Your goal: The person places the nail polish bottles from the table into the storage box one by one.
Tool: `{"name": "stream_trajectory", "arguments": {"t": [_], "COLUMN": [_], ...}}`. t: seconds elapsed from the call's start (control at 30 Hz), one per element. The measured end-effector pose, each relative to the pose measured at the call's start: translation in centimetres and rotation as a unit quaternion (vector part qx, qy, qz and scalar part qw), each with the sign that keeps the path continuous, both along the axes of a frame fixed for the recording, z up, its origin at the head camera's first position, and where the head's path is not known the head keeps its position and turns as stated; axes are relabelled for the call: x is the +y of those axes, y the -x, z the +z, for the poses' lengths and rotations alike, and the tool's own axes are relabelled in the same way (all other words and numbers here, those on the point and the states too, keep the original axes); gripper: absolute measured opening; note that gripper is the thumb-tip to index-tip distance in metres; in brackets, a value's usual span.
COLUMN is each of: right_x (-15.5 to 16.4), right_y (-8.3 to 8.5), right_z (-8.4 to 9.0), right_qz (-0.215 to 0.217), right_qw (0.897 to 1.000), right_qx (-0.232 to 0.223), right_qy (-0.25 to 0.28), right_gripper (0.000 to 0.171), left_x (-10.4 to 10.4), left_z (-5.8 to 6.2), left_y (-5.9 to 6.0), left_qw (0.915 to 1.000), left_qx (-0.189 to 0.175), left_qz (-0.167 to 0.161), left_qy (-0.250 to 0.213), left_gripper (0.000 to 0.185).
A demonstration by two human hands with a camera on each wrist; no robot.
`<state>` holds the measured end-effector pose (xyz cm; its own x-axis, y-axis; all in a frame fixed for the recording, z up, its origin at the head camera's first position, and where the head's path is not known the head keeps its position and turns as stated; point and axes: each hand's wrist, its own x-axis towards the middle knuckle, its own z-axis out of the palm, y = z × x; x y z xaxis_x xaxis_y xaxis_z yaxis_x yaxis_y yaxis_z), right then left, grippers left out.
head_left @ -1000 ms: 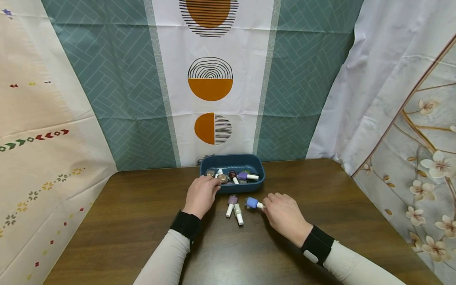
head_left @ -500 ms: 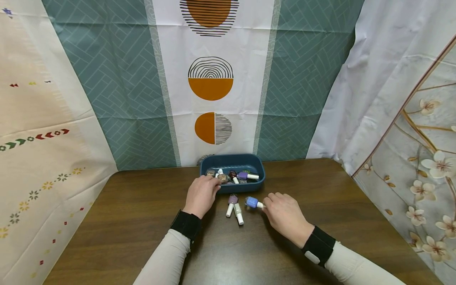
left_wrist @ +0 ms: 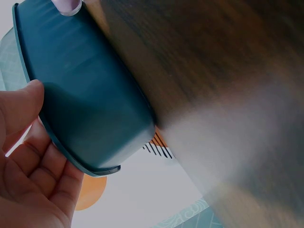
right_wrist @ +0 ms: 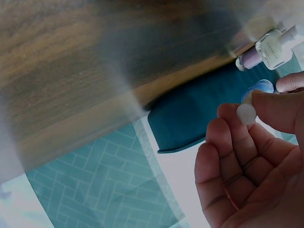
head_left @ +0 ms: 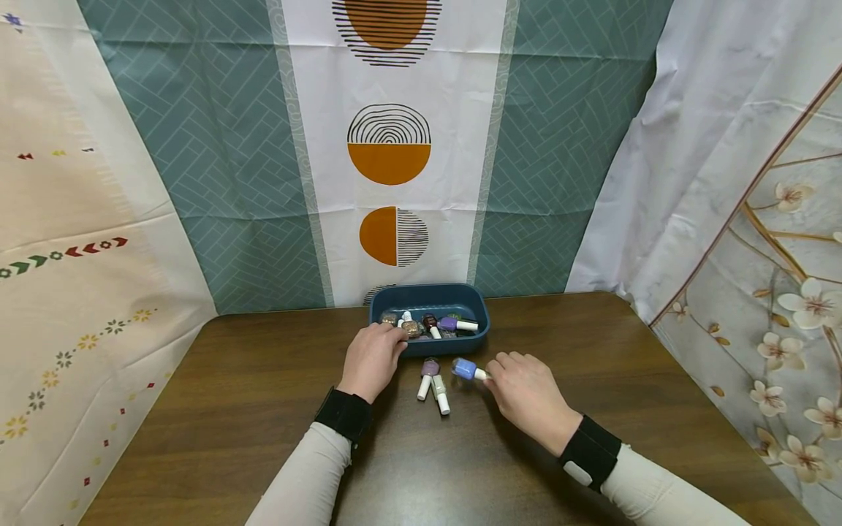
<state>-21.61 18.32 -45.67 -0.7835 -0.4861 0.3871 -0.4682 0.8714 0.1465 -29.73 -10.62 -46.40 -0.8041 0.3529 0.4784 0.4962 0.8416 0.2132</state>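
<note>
A dark blue tray (head_left: 429, 294) with several nail polish bottles stands at the table's far middle. My left hand (head_left: 373, 358) rests at its front left corner with loosely curled fingers. In the left wrist view the thumb (left_wrist: 19, 109) touches the tray (left_wrist: 90, 90) at its rim, and the other fingers stay off it. My right hand (head_left: 488, 375) pinches the white cap (right_wrist: 246, 114) of a blue bottle (head_left: 465, 370), held just off the table in front of the tray. A lilac bottle (head_left: 428, 374) and a cream bottle (head_left: 440, 394) lie between my hands.
The brown wooden table (head_left: 230, 409) is backed by patterned curtains (head_left: 217, 146) on three sides. Bare wood stretches to the left, the right and the near side of my hands.
My right hand has raised the blue bottle slightly and brought it a little closer to the tray. My left hand and the two lying bottles have stayed put.
</note>
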Motion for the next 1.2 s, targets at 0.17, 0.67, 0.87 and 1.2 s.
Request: {"name": "stream_trajectory", "arguments": {"t": [0.17, 0.67, 0.87, 1.2], "right_x": [0.0, 0.1, 0.1, 0.0], "right_y": [0.0, 0.1, 0.3, 0.5], "right_z": [0.1, 0.8, 1.0, 1.3], "right_qz": [0.0, 0.015, 0.02, 0.02], "right_qw": [1.0, 0.999, 0.998, 0.998], "right_qx": [0.004, 0.039, 0.047, 0.051], "right_qy": [0.001, 0.015, 0.028, 0.026], "right_gripper": [0.021, 0.02, 0.021, 0.021], "left_x": [0.0, 0.0, 0.0, 0.0], "left_z": [0.0, 0.0, 0.0, 0.1], "left_y": [0.0, 0.1, 0.1, 0.0], "left_qw": [1.0, 1.0, 1.0, 1.0], "left_qx": [0.002, -0.001, -0.002, -0.001], "left_qz": [-0.001, 0.0, 0.001, 0.0], "left_qy": [0.001, 0.002, 0.002, -0.002], "left_gripper": [0.007, 0.007, 0.007, 0.007]}}
